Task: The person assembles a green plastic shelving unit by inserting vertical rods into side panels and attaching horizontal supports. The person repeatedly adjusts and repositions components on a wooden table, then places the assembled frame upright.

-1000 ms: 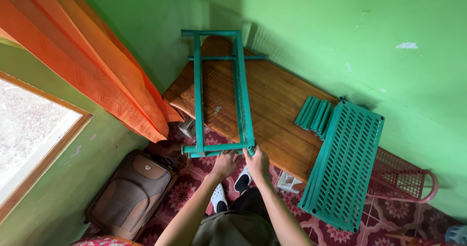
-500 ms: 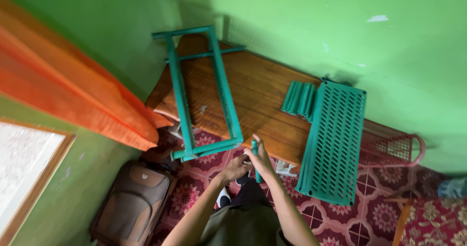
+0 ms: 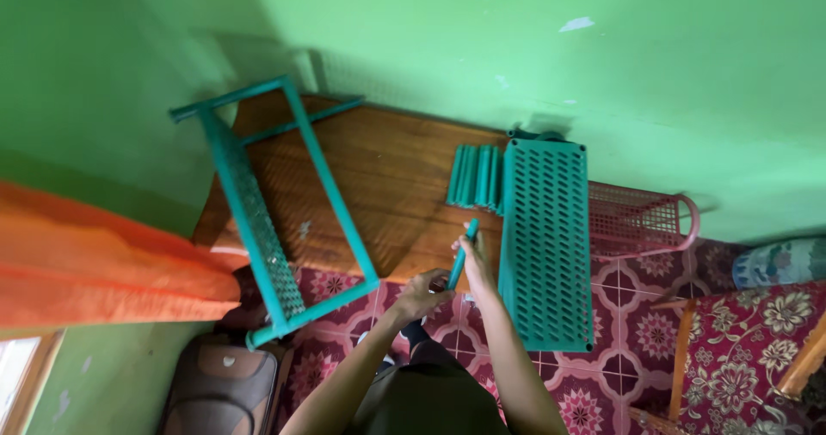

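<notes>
A teal plastic tube (image 3: pixel 463 250) stands upright between my hands over the front edge of a wooden table (image 3: pixel 391 177). My left hand (image 3: pixel 422 294) grips its lower end, and my right hand (image 3: pixel 474 261) rests against its shaft. A partly built teal rack frame (image 3: pixel 267 207) lies on the table's left side, overhanging the edge. A bundle of teal tubes (image 3: pixel 475 175) lies on the table to the right. A teal perforated shelf panel (image 3: pixel 544 237) leans beside them.
Green walls close in behind the table. An orange curtain (image 3: pixel 103 267) hangs at the left, over a brown suitcase (image 3: pixel 215 392) on the floor. A pink wire basket (image 3: pixel 641 220) sits right of the panel. The floor is red patterned tile, with a wooden piece at the right.
My hands have let go of the frame's lower corner and now hold a single teal tube to its right. The view has swung right and the frame now lies further left.
</notes>
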